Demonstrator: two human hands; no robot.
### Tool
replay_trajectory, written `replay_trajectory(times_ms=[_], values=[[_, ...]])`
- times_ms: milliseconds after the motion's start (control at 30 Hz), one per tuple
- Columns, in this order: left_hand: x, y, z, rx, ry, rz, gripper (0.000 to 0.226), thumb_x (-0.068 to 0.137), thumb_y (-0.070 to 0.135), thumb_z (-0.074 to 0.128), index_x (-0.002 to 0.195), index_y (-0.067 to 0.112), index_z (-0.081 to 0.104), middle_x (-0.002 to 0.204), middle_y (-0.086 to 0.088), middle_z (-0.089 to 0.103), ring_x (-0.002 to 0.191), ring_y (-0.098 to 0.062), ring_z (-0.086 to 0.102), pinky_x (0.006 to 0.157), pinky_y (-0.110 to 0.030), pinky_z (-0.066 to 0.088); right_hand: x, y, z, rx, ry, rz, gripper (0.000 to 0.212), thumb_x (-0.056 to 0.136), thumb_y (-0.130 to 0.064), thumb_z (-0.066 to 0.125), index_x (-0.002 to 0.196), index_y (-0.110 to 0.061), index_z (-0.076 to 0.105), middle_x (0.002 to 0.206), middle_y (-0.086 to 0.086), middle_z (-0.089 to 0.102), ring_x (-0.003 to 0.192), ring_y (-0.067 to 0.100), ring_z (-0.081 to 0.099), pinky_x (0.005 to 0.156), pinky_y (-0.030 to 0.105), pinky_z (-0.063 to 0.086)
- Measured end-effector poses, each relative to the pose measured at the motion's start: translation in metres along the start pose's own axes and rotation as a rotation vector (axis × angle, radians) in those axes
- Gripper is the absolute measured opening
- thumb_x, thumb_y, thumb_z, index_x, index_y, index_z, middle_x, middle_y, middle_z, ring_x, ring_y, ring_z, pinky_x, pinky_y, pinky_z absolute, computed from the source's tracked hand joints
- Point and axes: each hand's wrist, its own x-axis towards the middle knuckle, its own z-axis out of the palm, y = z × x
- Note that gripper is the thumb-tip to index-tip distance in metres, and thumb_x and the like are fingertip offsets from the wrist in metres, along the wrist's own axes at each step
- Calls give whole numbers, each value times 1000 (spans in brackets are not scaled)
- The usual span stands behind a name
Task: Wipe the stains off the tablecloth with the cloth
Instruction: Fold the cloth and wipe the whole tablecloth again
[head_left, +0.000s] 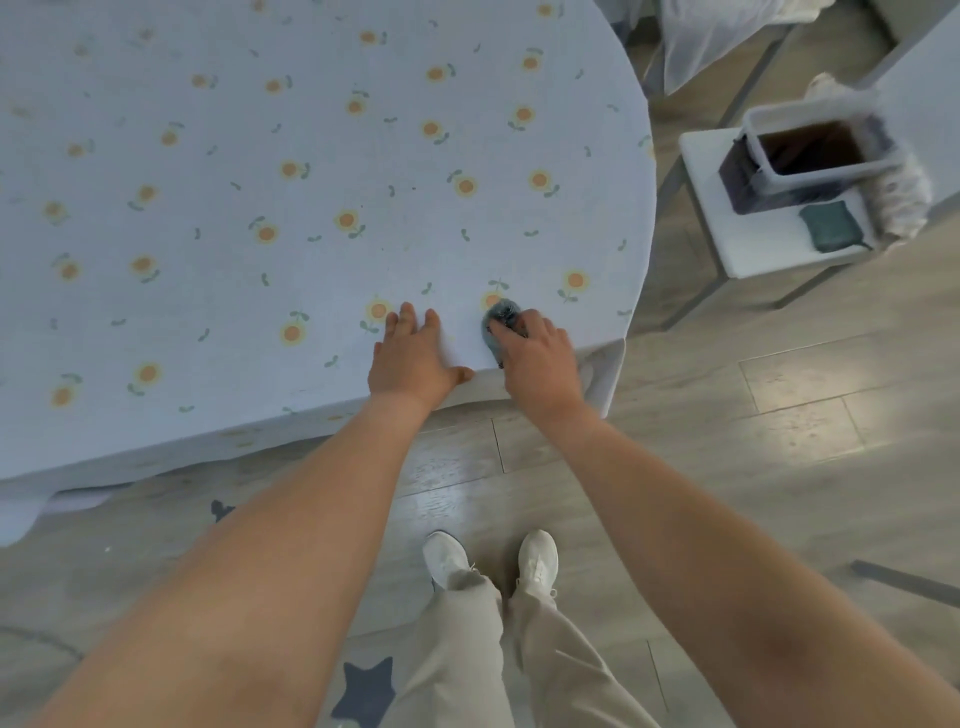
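Note:
A pale blue tablecloth (291, 218) printed with small orange flowers covers the table. My right hand (537, 353) grips a bunched grey-blue cloth (498, 319) and holds it down on the tablecloth close to the near right corner. My left hand (415, 358) lies flat beside it, fingers straight and spread, pressing the tablecloth near the front edge. A few tiny dark specks (402, 189) show on the tablecloth further in; I cannot make out any stain under the cloth.
A white stool (711, 171) at the right carries a white-rimmed bin (810, 156) with a dark inside and a folded teal cloth (831, 226). Wooden floor lies below, with my white shoes (488, 561) and a star-patterned rug (363, 691).

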Motion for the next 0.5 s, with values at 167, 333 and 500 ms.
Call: replay_trajectory(times_ms=[167,333,500], values=[[-2,5,-1,5,28,-1,101,82,58,71,157,17,17,166,-12,4,153,-31,1,120,-53,21,-16,74,-23,16,126,460,44,89,-9,58,133,-14,57,115,16,52,102,36,50,92,42,42],[-3,-1,-9,25,-11,19,93,83,56,70,155,18,24,164,-10,10,152,-30,7,117,-50,30,-4,-3,-11,-47,98,494,44,81,1,55,123,-8,60,109,18,55,95,36,54,83,38,44],[0,-12,-43,-187,-2,119,62,85,45,70,137,18,50,136,-6,53,128,-27,48,94,-37,45,37,-64,-24,363,-104,421,40,93,-8,50,132,-15,55,114,9,59,100,27,57,83,33,45]])
